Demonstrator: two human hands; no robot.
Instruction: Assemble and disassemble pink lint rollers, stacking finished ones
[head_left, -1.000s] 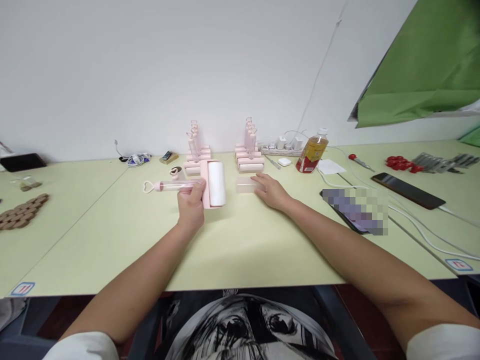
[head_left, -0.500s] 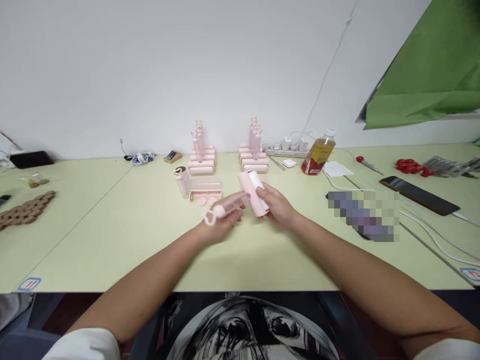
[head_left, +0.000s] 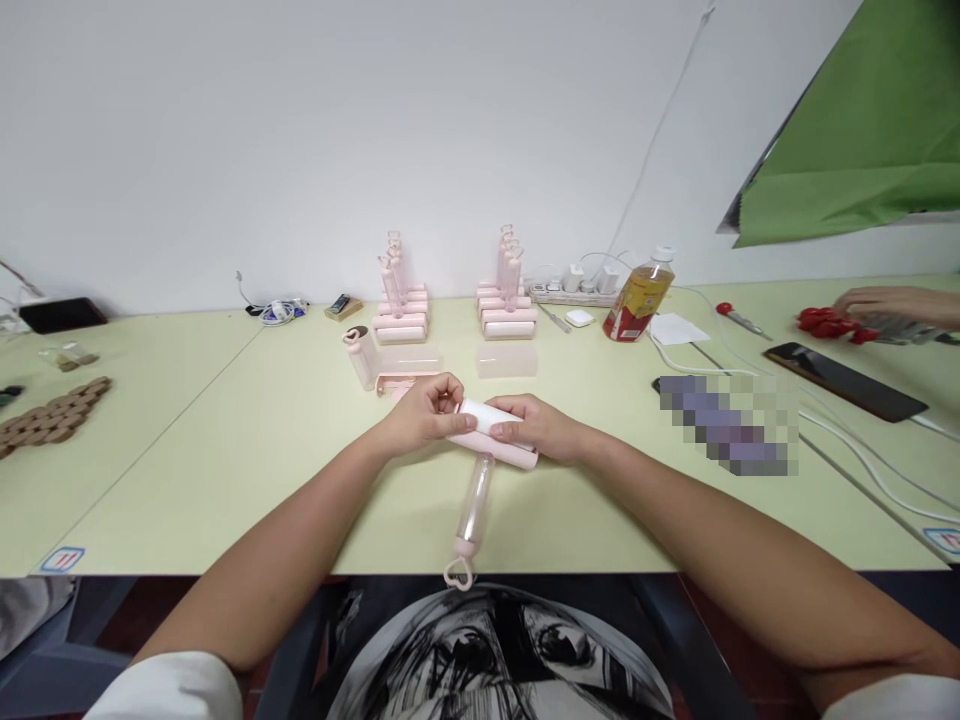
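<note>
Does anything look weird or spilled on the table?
No spill shows, and the pink roller in the left hand and right hand shows no clear damage. One odd thing: a blocky, pixelated patch by the black phone hides something. The drink bottle looks tilted, perhaps only from camera bending.

My one view is from the wearer's head, facing forward and steeply down over a flat, pale yellow-green tabletop (head_left: 247, 470) to the plain white wall (head_left: 337, 130) behind. Close range: bare left hand (head_left: 420, 412) and bare right hand (head_left: 546, 430) near mid-view, black-and-white printed cloth (head_left: 495, 665) along the bottom edge. Wide field, from brown, roughly hexagonal blocks (head_left: 56, 415) far left to a green hanging sheet (head_left: 862, 150) upper right.
</note>
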